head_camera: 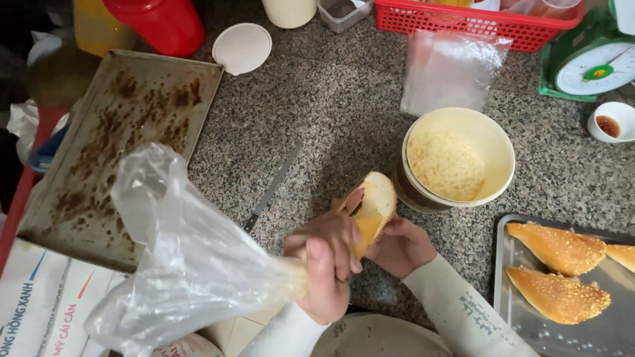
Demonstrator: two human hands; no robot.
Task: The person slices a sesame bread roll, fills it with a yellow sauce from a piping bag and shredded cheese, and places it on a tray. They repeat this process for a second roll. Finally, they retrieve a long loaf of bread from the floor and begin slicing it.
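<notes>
The left hand [327, 264] squeezes a clear plastic bag [192, 264], its fingers wrapped tight. The right hand [400, 246] grips a split bun [372, 206] above the bench [317, 112], beside a tub [456, 158].

Around the cream tub [461, 158], I can't see much whole — the red basket [476, 23] behind it is cut by the top edge. The bread tray [512, 291] runs off right, and my left hand [324, 264] hides the piping bag's [192, 264] tip.
</notes>
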